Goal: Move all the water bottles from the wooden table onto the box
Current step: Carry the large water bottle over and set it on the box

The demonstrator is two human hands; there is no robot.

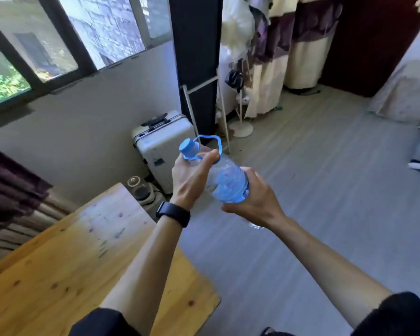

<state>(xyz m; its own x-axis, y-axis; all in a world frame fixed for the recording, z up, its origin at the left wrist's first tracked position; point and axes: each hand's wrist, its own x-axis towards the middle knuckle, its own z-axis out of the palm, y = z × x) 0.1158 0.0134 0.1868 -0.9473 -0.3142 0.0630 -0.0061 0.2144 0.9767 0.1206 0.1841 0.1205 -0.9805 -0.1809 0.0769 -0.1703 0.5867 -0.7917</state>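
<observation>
We have one water bottle (pixel 226 180) off the desk (pixel 58 263) and in the air, held tilted over the grey floor (pixel 325 190) just past the desk's right edge, with its blue cap (pixel 188 146) pointing up and away toward the suitcase (pixel 163 141). Our left hand (pixel 192 175) is curled round the neck and shoulder just below the cap, and our right hand (pixel 255 195) wraps the lower body by the blue label, so both hands grip the bottle. We judge this to be the carrying step: the bottle is lifted but not yet set down. The box is nowhere in view, so the next move calls for turning until we find it, bringing the bottle upright, and lowering it base first onto the top before either hand lets go. Whether more bottles wait on the desk we cannot tell from here
</observation>
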